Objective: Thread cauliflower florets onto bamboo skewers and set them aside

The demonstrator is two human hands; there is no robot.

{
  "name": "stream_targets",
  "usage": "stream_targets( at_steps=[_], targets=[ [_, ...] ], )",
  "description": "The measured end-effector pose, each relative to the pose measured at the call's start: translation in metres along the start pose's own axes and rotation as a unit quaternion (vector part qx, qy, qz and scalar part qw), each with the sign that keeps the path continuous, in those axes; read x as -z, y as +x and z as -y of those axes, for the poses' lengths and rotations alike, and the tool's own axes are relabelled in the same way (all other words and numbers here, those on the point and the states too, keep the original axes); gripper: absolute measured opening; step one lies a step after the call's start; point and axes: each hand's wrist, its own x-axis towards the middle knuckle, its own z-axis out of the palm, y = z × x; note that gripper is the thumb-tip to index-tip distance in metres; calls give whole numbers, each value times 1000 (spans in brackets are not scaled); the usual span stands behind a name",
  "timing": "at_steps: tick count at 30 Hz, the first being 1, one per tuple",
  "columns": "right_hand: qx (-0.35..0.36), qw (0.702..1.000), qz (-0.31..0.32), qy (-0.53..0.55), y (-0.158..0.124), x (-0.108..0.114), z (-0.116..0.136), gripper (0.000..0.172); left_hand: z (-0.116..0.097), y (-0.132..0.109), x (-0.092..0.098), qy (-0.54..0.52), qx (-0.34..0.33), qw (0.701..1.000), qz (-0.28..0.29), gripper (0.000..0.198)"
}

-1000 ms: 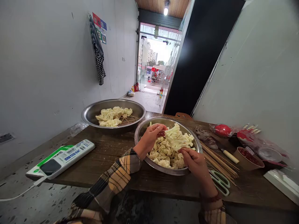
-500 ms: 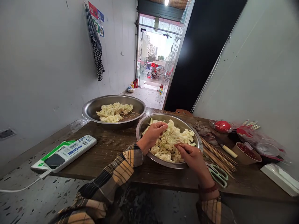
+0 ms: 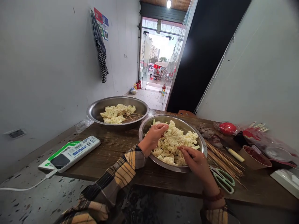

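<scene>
Above the near steel basin (image 3: 204,144), my left hand (image 3: 154,136) is closed on a piece of cauliflower (image 3: 174,136), thumb and fingers at its upper left edge. My right hand (image 3: 195,159) pinches a thin bamboo skewer (image 3: 179,145) at the lower right of that piece; most of the skewer is hidden by the fingers and the cauliflower. Loose cauliflower florets (image 3: 167,158) fill the basin underneath. Farther left, a second steel basin (image 3: 93,113) holds cauliflower pieces (image 3: 116,112) with skewers sticking out of them.
Right of the near basin lie a bundle of bamboo skewers (image 3: 224,160), green-handled scissors (image 3: 224,180) and a knife with a pale handle (image 3: 235,154). A paper bowl (image 3: 255,157) with red contents stands beyond. On the left sits a white device (image 3: 78,152) with a cable.
The whole view has shifted slightly, so things appear a little farther right and lower. Both hands keep their grip, with little movement relative to the basin.
</scene>
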Motion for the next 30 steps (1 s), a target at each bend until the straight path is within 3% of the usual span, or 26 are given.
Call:
stream_targets(
  at_steps=[7, 17, 24, 30],
  targets=[
    [-13, 1000, -22, -8, -7, -2, -11, 30, 5, 0, -1, 53, -51, 997, 11, 39],
    [-13, 998, -39, -52, -8, -2, -12, 32, 4, -2, -3, 83, -75, 993, 42, 42],
    [-26, 997, -36, -68, -11, -1, -14, 33, 8, -2, -2, 82, -70, 992, 68, 42],
    [-32, 997, 5, -68, -6, -1, -8, 37, 8, -2, 1, 52, -22, 998, 21, 38]
  ],
)
